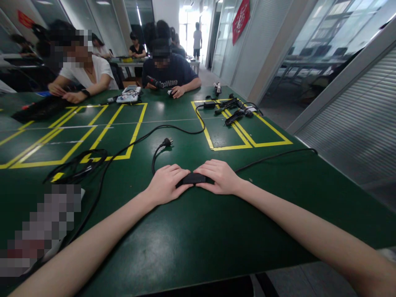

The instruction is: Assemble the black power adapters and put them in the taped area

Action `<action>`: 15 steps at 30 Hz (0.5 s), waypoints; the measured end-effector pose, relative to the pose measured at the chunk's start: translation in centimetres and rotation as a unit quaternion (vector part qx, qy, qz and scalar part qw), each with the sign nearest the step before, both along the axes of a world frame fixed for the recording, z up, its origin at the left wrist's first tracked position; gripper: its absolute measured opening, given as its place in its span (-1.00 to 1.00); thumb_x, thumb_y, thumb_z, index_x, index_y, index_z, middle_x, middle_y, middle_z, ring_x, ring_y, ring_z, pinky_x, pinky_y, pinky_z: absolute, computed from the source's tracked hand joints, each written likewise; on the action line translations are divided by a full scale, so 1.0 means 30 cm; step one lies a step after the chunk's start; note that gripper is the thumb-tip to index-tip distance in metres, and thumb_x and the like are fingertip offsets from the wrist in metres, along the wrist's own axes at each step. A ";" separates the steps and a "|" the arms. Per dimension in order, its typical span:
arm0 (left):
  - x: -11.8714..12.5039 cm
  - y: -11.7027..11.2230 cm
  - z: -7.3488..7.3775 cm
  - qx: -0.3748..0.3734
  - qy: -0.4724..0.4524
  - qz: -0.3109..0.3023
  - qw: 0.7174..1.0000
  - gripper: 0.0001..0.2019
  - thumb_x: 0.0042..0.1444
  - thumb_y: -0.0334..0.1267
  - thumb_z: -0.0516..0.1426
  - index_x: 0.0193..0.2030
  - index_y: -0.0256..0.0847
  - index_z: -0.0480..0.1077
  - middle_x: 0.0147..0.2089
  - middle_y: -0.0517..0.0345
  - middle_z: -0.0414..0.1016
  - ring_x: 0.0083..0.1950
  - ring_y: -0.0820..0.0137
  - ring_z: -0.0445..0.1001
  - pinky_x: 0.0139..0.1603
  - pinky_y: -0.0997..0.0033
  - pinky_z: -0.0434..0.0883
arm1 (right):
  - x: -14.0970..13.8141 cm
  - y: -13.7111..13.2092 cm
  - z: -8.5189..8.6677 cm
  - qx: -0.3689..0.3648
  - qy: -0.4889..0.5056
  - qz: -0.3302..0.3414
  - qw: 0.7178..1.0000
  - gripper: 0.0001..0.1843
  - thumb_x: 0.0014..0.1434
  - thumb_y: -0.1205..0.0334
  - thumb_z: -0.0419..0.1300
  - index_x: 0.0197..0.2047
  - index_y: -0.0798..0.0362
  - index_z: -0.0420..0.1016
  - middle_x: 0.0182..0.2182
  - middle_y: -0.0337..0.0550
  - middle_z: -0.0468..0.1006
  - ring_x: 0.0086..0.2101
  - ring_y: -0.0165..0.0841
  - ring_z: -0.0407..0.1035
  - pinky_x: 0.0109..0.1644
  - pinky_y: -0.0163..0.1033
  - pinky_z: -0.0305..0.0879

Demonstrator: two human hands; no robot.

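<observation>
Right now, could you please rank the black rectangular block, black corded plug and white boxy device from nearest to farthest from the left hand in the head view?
1. Black rectangular block: touching the left hand.
2. Black corded plug: just beyond.
3. White boxy device: far, leftward.

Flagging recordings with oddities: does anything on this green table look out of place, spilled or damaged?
Nothing looks spilled or damaged. Slightly untidy: a looped cable overlaps the yellow tape at left, and a plug lies unconnected beyond the left hand.
</observation>
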State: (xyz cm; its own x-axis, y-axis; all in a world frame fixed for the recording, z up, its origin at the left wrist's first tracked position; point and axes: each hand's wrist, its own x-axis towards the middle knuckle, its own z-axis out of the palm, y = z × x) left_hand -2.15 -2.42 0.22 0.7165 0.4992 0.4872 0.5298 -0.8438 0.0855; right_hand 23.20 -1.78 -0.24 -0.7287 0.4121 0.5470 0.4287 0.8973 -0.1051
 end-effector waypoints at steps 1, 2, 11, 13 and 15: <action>0.000 0.000 0.000 -0.001 0.004 0.001 1.000 -0.66 0.41 -0.03 0.08 0.01 -0.27 0.51 -0.18 -0.04 0.64 -0.16 0.24 0.59 -0.15 0.25 0.48 | -0.001 -0.001 0.001 -0.003 0.004 0.000 1.000 -0.68 0.42 0.03 0.14 -0.03 0.12 0.53 -0.20 0.00 0.68 -0.26 -0.23 0.51 -0.19 -0.14 0.35; 0.000 0.000 0.000 -0.002 0.006 0.004 1.000 -0.66 0.41 -0.03 0.08 0.02 -0.27 0.51 -0.18 -0.04 0.64 -0.15 0.23 0.59 -0.14 0.25 0.48 | -0.002 -0.001 0.002 -0.006 0.006 -0.001 1.000 -0.68 0.42 0.03 0.14 -0.03 0.12 0.53 -0.20 0.00 0.67 -0.25 -0.23 0.51 -0.19 -0.14 0.36; 0.002 -0.007 0.017 -0.093 -0.041 0.023 0.995 -0.42 0.22 0.16 0.20 0.17 -0.28 0.46 -0.11 -0.08 0.64 -0.11 0.16 0.55 -0.04 0.16 0.51 | 0.004 -0.003 0.007 0.076 -0.006 -0.007 0.997 -0.67 0.45 0.09 0.13 0.08 0.12 0.55 -0.10 0.05 0.67 -0.13 -0.19 0.50 -0.06 -0.08 0.46; 0.004 -0.006 0.038 -0.155 -0.051 0.047 0.985 -0.50 0.27 0.15 0.13 0.05 -0.26 0.52 -0.15 -0.04 0.63 -0.14 0.20 0.53 -0.08 0.20 0.48 | 0.008 -0.005 0.008 0.125 -0.007 -0.009 0.992 -0.68 0.46 0.13 0.12 0.12 0.11 0.54 -0.04 0.06 0.66 -0.09 -0.19 0.49 -0.04 -0.06 0.46; 0.005 -0.001 0.062 -0.242 -0.055 0.082 0.965 -0.53 0.35 0.12 0.02 -0.23 -0.23 0.55 -0.31 0.08 0.56 -0.26 0.29 0.49 -0.22 0.31 0.42 | 0.010 -0.008 0.008 0.164 -0.009 -0.014 0.986 -0.69 0.46 0.17 0.10 0.14 0.08 0.53 -0.01 0.05 0.65 -0.05 -0.19 0.49 -0.02 -0.06 0.46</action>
